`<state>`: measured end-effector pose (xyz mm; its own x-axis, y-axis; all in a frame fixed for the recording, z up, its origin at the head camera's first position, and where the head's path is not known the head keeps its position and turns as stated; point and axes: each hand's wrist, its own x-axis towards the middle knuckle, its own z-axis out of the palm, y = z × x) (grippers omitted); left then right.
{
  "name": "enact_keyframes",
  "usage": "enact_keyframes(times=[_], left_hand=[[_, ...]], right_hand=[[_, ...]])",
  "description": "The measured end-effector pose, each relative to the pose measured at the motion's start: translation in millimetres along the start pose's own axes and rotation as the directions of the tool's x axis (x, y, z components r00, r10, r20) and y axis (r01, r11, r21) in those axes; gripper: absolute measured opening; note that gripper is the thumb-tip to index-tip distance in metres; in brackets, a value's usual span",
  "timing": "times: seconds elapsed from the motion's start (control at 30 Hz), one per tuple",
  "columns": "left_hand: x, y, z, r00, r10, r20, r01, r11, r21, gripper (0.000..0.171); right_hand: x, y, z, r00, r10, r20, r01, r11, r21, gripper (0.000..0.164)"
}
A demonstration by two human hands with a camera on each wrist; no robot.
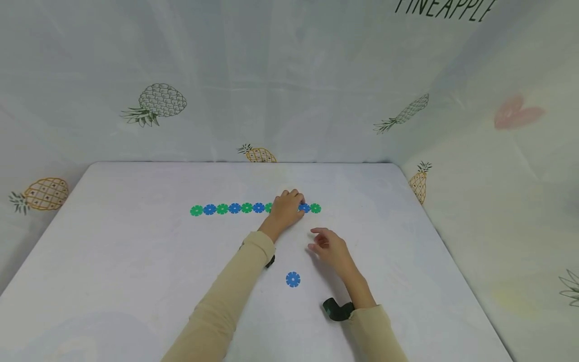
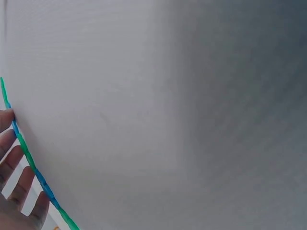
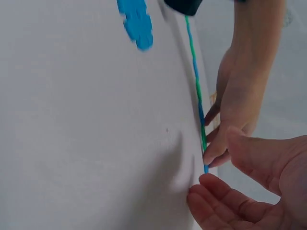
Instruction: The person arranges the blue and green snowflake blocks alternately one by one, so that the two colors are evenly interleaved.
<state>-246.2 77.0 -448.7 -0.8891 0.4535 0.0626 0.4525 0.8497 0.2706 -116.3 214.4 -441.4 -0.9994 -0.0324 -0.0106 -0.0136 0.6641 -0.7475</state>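
A straight row of notched plastic snowflake discs [image 1: 234, 208], alternating green and blue, runs across the far half of the table. My left hand [image 1: 286, 210] lies over the row toward its right end, hiding part of it. In the left wrist view, its spread, fairly straight fingers [image 2: 21, 189] touch the row's edge. My right hand [image 1: 332, 251] hovers nearer and to the right, fingers loosely bent, nothing between them. Below and left of it, a single blue snowflake disc [image 1: 293, 279] lies apart from the row; the right wrist view also shows this blue disc [image 3: 136, 24].
The white table [image 1: 113, 261] has its far edge against a pale curtain [image 1: 289, 90] printed with pineapples. A dark curved camera mount [image 1: 336, 310] sits at my right wrist, and a small dark piece [image 1: 270, 261] shows by the left cuff.
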Motion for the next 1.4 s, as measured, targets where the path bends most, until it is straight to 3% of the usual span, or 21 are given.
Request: enact_keyframes(times=[0.23, 0.47, 0.63, 1.4], left_hand=[[-0.4, 0.6, -0.2, 1.0, 0.003, 0.0, -0.003, 1.0, -0.006, 0.028], [-0.4, 0.4, -2.2, 1.0, -0.004, 0.022, 0.004, 1.0, -0.006, 0.028], [-0.9, 1.1, -4.5, 1.0, -0.003, 0.031, 0.004, 1.0, -0.019, 0.028], [1.6, 0.0, 0.4, 0.999, -0.003, 0.043, 0.002, 1.0, 0.013, 0.031]], right_hand=[[-29.4, -9.9, 7.0, 0.998, -0.007, 0.055, 0.011, 0.998, -0.062, 0.04], [-48.6, -17.4, 20.0, 0.984, -0.116, 0.133, 0.143, 0.967, -0.211, 0.04], [-53.7, -19.2, 28.2, 0.978, -0.141, 0.153, 0.18, 0.944, -0.277, 0.038], [-58.7, -19.9, 33.0, 0.982, -0.137, 0.133, 0.169, 0.946, -0.278, 0.029]])
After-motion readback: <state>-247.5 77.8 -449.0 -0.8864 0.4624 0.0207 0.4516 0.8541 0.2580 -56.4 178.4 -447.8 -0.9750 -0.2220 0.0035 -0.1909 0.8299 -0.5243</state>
